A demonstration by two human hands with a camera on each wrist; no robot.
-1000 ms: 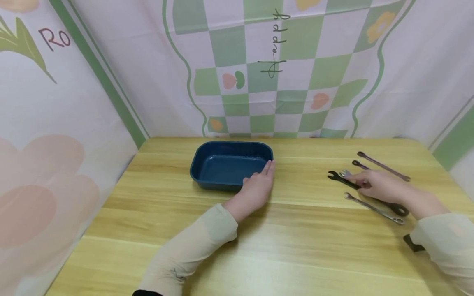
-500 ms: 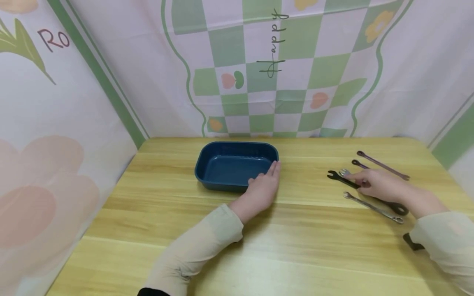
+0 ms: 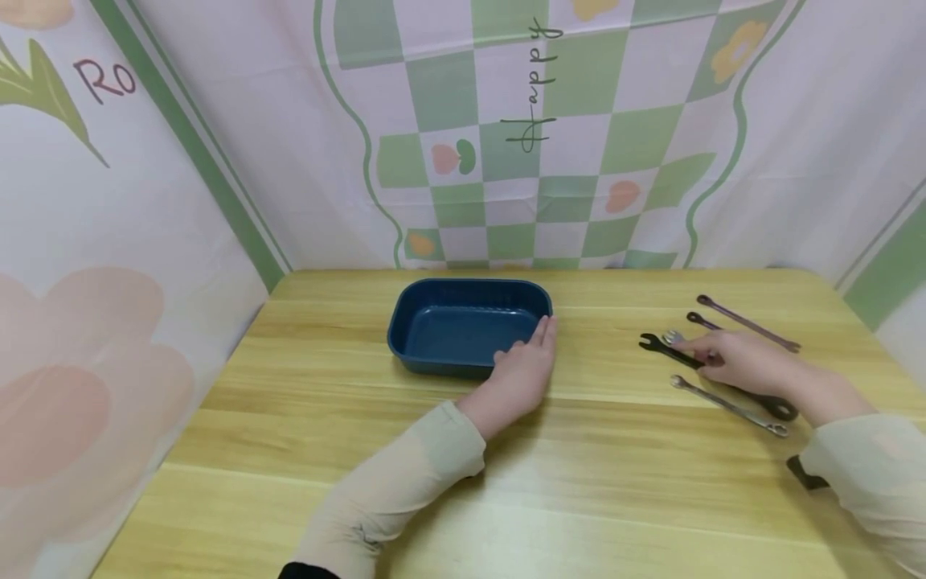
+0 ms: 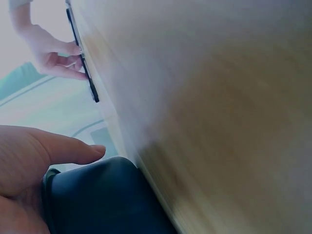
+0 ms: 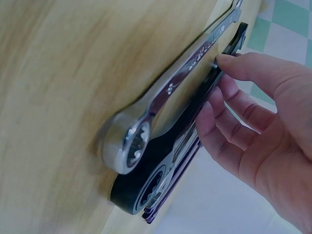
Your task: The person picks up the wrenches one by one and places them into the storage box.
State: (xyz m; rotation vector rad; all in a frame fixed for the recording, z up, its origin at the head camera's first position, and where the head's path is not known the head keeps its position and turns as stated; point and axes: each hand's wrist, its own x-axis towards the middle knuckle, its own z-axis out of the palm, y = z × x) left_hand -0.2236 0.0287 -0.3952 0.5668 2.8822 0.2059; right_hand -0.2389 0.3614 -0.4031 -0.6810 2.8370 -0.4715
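A dark blue rectangular container (image 3: 463, 334) stands toward the back of the table. My left hand (image 3: 521, 370) grips its right wall near the front corner. In the left wrist view the thumb (image 4: 73, 148) lies beside the container's outer wall (image 4: 107, 195); the other fingers are mostly hidden. At the right, my right hand (image 3: 748, 362) pinches a black combination wrench (image 3: 680, 354) at its middle. The right wrist view shows the thumb on one side of the black wrench (image 5: 195, 97) and curled fingertips on the other.
A silver combination wrench (image 3: 727, 406) lies in front of the black one. Another silver wrench end (image 3: 673, 338) shows just behind it. Farther back lie a slim purple-tinted wrench (image 3: 748, 322) and a partly covered one (image 3: 702, 320). A patterned cloth (image 3: 571, 161) hangs behind the table.
The container has slid a little to the right along with my left hand. My right hand and the wrenches have stayed in place.
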